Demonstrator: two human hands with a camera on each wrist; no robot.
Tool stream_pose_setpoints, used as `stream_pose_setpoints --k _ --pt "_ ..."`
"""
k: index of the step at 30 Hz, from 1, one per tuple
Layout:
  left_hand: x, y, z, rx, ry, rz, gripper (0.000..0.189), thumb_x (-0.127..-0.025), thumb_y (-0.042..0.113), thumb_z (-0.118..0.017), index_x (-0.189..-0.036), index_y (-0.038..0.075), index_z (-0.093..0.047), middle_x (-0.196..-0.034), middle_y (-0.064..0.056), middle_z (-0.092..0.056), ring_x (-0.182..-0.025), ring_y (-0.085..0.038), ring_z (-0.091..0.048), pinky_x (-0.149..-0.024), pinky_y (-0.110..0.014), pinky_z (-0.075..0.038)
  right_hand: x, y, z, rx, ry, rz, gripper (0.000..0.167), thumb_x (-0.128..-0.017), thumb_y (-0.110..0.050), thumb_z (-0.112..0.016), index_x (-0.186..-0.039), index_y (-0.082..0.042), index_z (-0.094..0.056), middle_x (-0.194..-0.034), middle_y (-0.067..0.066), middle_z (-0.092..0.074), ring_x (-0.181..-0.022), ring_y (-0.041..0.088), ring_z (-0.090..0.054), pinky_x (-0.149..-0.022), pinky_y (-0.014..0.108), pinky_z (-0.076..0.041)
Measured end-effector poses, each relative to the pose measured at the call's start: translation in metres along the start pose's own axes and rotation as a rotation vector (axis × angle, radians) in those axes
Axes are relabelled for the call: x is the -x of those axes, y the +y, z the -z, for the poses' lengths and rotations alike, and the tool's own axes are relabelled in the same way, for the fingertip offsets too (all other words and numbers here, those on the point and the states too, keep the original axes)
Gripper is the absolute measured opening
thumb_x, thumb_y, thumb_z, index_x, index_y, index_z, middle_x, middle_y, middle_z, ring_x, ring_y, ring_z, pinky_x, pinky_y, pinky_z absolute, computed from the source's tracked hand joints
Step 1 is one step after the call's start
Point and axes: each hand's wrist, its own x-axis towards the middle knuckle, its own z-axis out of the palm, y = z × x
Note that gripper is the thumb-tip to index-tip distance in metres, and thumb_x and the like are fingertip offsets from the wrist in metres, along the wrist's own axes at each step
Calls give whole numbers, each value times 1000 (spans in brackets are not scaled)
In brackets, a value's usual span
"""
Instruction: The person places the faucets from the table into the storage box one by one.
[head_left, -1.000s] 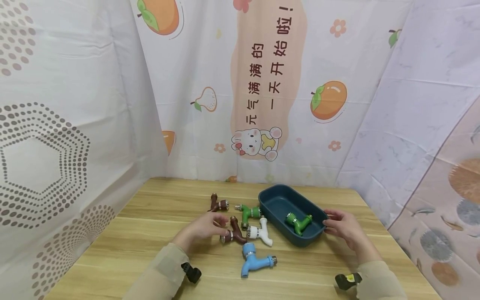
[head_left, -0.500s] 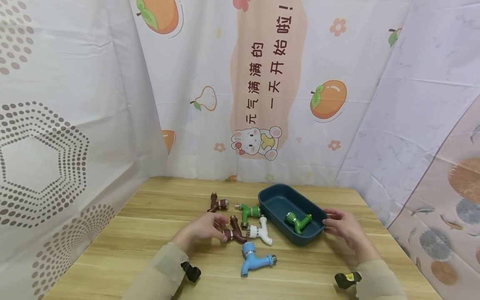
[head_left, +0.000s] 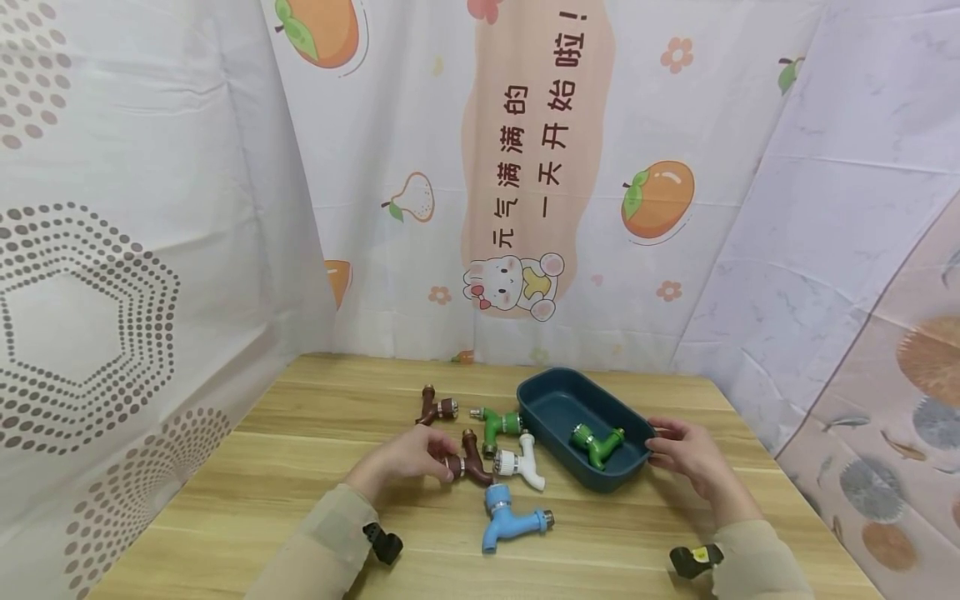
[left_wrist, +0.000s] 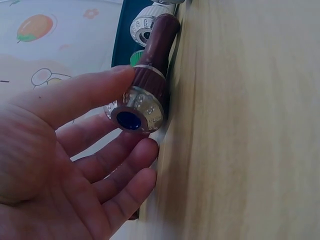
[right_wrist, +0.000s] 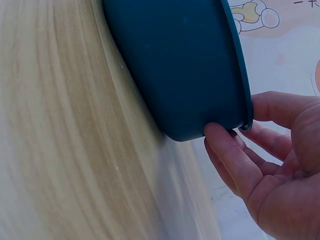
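My left hand (head_left: 412,454) pinches the ribbed knob of a brown faucet (head_left: 475,462) lying on the table. In the left wrist view, the thumb (left_wrist: 107,82) presses the knob beside its silver cap, and the other fingers are bent behind and below. My right hand (head_left: 690,458) holds the near right end of a dark blue basin (head_left: 551,450), its fingertips (right_wrist: 220,135) at the wall and rim. A green faucet (head_left: 597,446) lies inside the basin. Close to my left hand are a white faucet (head_left: 525,465) and a light blue faucet (head_left: 506,521).
Another green faucet (head_left: 495,425) lies just left of the basin. Farther back is a second brown faucet (head_left: 435,407). The wooden table (head_left: 300,450) ends against a printed curtain (head_left: 420,275) at the back, with more cloth on both sides.
My left fingers have closed in on the brown faucet's knob, which now tilts very slightly. My right hand and the basin have stayed in place.
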Motion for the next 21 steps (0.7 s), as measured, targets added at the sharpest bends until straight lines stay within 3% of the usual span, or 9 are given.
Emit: stream_pose_setpoints --k 8,21 --pt "-1 -2 2 -28 52 -10 31 -80 10 -84 -109 10 -75 -98 4 -69 -94 -19 -61 -86 -43 -48 -1 0 0 4 -4 7 56 -94 6 -63 -142 20 -39 -132 40 -48 -105 29 -67 -84 39 -59" --pt "-1 -1 1 43 147 28 29 -80 9 -82 -108 11 -75 -99 0 -69 -90 -21 -63 -76 -38 -51 1 -1 0 5 -1 4 56 -93 6 -63 -142 21 -39 -132 41 -48 -105 29 -67 -84 39 -59"
